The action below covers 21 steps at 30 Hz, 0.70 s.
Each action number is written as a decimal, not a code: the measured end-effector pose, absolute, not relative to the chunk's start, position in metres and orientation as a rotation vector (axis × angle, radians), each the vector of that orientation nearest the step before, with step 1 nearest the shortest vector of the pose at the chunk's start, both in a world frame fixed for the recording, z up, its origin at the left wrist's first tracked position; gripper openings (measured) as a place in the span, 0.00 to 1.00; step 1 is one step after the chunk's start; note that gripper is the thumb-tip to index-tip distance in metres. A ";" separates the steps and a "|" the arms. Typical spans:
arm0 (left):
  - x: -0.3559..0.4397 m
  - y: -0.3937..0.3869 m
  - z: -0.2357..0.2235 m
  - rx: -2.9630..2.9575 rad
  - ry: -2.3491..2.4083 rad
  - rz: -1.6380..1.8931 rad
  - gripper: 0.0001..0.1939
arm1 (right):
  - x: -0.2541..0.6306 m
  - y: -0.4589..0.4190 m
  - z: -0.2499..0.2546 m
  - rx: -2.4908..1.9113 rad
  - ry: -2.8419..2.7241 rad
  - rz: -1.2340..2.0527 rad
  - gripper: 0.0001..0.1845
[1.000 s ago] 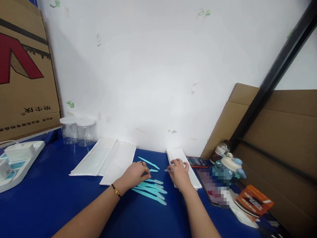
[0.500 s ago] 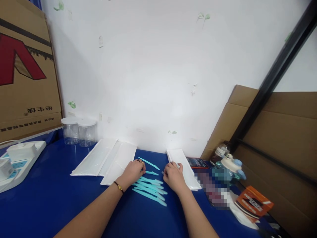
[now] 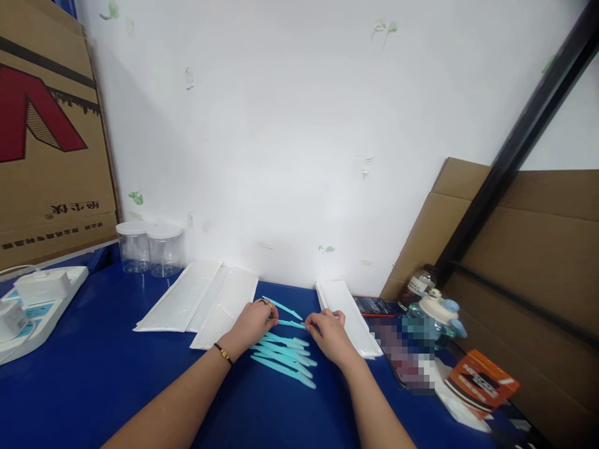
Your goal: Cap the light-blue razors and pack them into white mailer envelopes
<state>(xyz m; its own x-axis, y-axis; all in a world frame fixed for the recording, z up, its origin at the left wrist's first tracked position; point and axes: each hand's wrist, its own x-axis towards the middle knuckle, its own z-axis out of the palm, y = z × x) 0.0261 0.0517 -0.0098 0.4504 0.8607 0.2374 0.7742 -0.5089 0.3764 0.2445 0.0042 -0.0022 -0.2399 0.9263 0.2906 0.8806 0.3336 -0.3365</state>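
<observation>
Between my hands is a slim teal eyebrow razor (image 3: 291, 324), lying nearly level. My left hand (image 3: 256, 323), with a ring and a dark bracelet, is closed in a pinch on its left end. Thumb and finger of my right hand (image 3: 326, 329) pinch its right tip. Closer to me lies a fanned row of several similar teal razors (image 3: 284, 360) on the blue tabletop. One more single razor (image 3: 282, 307) rests farther back, near the wall. White padded envelopes (image 3: 223, 304) lie left of my left hand, and a further white stack (image 3: 349, 318) lies partly behind my right hand.
At the left are two clear lidded jars (image 3: 165, 252), a white power strip (image 3: 51, 308) and a large cardboard box (image 3: 51, 181). On the right stand a phone (image 3: 373, 306), a brown bottle (image 3: 418, 285), a teal water jug (image 3: 430, 321) and an orange pouch (image 3: 482, 383).
My right fingertips have come to the right end of the razor and now meet it. The razor shows a little farther out from my left fingers. The row of razors stays put.
</observation>
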 end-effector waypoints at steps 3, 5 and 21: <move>0.027 0.050 -0.008 2.483 1.394 0.615 0.03 | 0.242 0.003 -0.001 -1.573 -2.179 0.162 0.09; 0.026 0.049 -0.006 2.490 1.397 0.620 0.04 | 0.243 0.002 0.000 -1.581 -2.175 0.162 0.09; 0.029 0.041 -0.004 2.558 1.367 0.571 0.04 | 0.239 0.001 0.001 -1.514 -2.211 0.229 0.11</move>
